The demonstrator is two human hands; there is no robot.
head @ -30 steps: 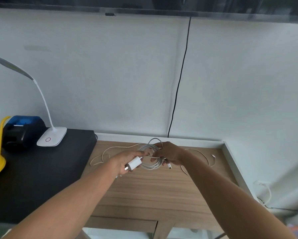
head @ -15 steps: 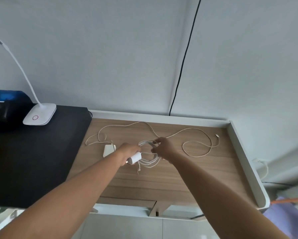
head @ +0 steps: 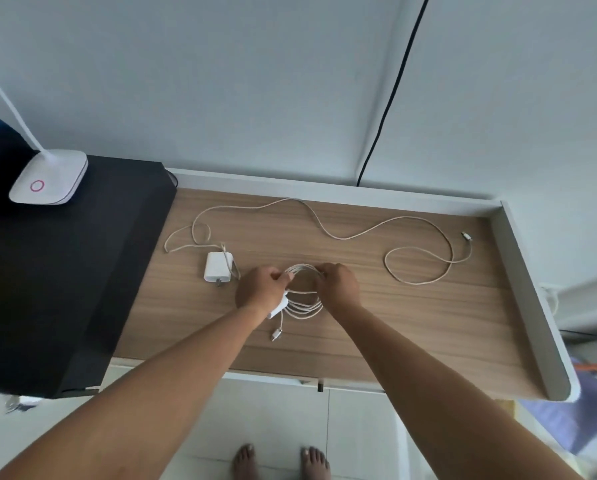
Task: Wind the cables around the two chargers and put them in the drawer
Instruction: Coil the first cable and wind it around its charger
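Currently: winding step, first charger. The light wood-grain worktop with a raised white rim carries everything, and a low black cabinet top abuts it on the left. A long loose white cable sprawls across the far half and runs to the second white square charger block, which lies flat and untouched just left of the hands.

The coil of thin white cable is held over the worktop's middle. The left hand is curled round its left side, with the small white charger plug tucked under the palm. The right hand pinches the coil's upper right. A short tail with a white connector hangs off the lower left, its end on the wood.

Judgement: coil nearly complete, tail left to secure. To do it well:
- keep the loops even
- hold tension with the right hand
- wrap the tail across the bundle so it cannot spring open
- avoid a kink at the connector

Room: bare wood lies toward the front and right. The rim guards the back and right sides, but the front edge is open, so a dropped coil could slide off. Drawer not identifiable in view.
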